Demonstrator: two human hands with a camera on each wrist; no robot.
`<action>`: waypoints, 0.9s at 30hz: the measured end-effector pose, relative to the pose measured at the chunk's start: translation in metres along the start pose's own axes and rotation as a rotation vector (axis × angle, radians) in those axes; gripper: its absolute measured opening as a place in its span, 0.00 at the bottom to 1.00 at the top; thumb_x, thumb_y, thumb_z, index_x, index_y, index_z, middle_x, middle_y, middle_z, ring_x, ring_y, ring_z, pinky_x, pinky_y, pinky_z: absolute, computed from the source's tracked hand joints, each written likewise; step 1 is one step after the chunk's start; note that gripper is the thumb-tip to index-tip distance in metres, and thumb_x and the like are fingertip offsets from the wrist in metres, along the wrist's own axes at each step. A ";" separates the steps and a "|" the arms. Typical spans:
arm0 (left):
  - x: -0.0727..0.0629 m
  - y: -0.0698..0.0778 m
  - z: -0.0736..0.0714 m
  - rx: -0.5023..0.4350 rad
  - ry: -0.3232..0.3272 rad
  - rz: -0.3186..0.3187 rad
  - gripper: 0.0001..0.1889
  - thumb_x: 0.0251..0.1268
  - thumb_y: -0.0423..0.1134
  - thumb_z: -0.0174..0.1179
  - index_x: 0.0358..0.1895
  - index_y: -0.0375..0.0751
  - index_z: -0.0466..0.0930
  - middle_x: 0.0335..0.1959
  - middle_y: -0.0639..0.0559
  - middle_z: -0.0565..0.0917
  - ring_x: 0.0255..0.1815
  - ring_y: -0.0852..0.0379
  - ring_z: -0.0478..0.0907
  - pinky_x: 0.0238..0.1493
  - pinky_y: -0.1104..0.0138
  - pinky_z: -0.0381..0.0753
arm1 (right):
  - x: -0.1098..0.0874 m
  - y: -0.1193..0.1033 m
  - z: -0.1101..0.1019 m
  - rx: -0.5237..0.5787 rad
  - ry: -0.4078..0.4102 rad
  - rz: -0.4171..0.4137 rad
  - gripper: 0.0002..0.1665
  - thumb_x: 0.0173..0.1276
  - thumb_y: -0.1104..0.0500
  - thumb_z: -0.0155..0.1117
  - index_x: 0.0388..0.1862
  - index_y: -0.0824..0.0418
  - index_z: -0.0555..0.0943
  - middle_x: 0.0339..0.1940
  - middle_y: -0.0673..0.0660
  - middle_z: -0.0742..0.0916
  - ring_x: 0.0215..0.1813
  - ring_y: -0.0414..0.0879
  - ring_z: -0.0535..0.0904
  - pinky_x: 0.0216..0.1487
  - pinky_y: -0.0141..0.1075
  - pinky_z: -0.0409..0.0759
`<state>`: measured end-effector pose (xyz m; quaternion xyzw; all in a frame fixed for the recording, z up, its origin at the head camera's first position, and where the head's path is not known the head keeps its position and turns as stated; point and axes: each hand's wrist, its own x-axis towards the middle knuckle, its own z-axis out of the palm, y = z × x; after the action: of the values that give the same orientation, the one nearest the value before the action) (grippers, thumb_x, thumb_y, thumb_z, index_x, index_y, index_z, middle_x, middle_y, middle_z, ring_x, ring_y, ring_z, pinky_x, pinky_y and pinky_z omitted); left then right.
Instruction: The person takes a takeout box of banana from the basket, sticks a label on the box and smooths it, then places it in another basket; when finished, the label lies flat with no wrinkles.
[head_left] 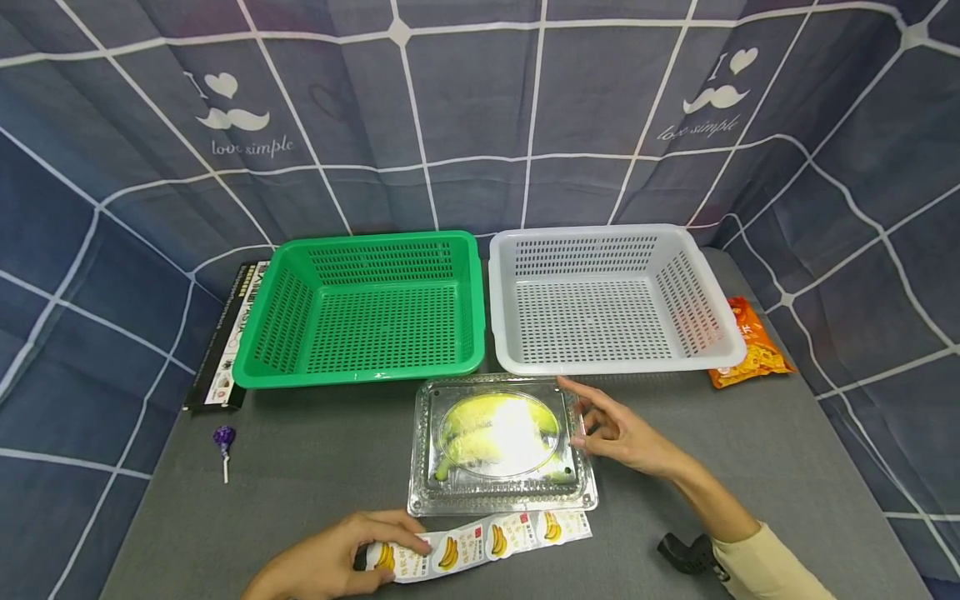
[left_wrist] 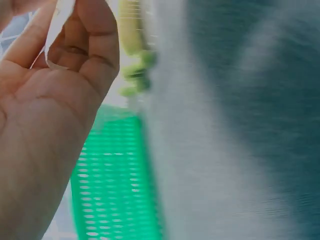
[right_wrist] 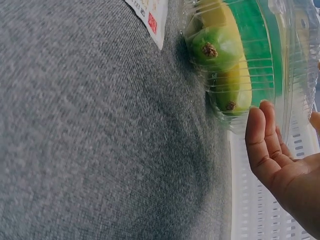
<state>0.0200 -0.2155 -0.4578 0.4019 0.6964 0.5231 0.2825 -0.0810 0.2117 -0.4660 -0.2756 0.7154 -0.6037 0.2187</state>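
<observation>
- Banana-printed packet strip [head_left: 491,543]: is extending just in front of the clear clamshell box [head_left: 502,503]; your left hand [head_left: 343,550] is pinching its left end.
- Clamshell box: is enclosing yellow-green fruit [head_left: 467,425]; your right hand [head_left: 626,433], fingers loosely parted, is touching its right edge.
- Green basket [head_left: 378,329], white basket [head_left: 588,321]: are standing behind.

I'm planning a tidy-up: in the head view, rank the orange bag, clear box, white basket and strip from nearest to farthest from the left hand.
From the left hand:
1. Strip: held in its fingers.
2. Clear box: just beyond the strip.
3. White basket: behind the box, rightward.
4. Orange bag: far right, beside the white basket.
</observation>
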 end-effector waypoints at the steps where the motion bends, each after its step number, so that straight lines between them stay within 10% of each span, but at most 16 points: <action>1: 0.001 0.005 -0.002 0.030 -0.001 0.014 0.27 0.60 0.22 0.60 0.63 0.43 0.76 0.60 0.47 0.78 0.60 0.58 0.75 0.54 0.68 0.77 | 0.000 0.000 0.000 -0.006 0.001 -0.008 0.46 0.69 0.69 0.61 0.80 0.58 0.50 0.52 0.66 0.68 0.35 0.42 0.78 0.29 0.42 0.80; 12: 0.019 0.060 -0.041 0.288 -0.005 0.114 0.32 0.57 0.19 0.60 0.66 0.46 0.74 0.64 0.48 0.76 0.64 0.54 0.74 0.52 0.67 0.78 | -0.002 -0.002 -0.002 -0.076 0.022 0.010 0.46 0.69 0.67 0.63 0.80 0.54 0.53 0.55 0.64 0.70 0.39 0.44 0.78 0.33 0.36 0.80; 20: 0.050 0.085 -0.078 0.254 -0.114 0.219 0.33 0.56 0.17 0.56 0.67 0.43 0.73 0.65 0.48 0.75 0.63 0.55 0.74 0.56 0.64 0.78 | -0.004 -0.003 -0.002 -0.099 0.024 0.036 0.46 0.69 0.66 0.63 0.80 0.56 0.53 0.57 0.64 0.69 0.40 0.44 0.79 0.34 0.37 0.81; 27: 0.061 0.089 -0.099 0.195 -0.071 0.205 0.29 0.59 0.20 0.58 0.64 0.43 0.76 0.63 0.47 0.76 0.58 0.56 0.76 0.51 0.65 0.79 | -0.004 -0.008 0.000 -0.110 0.057 0.064 0.46 0.68 0.64 0.65 0.80 0.52 0.54 0.60 0.63 0.68 0.42 0.44 0.78 0.37 0.36 0.81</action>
<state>-0.0688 -0.2013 -0.3416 0.5147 0.6889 0.4643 0.2118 -0.0773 0.2131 -0.4581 -0.2468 0.7620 -0.5637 0.2016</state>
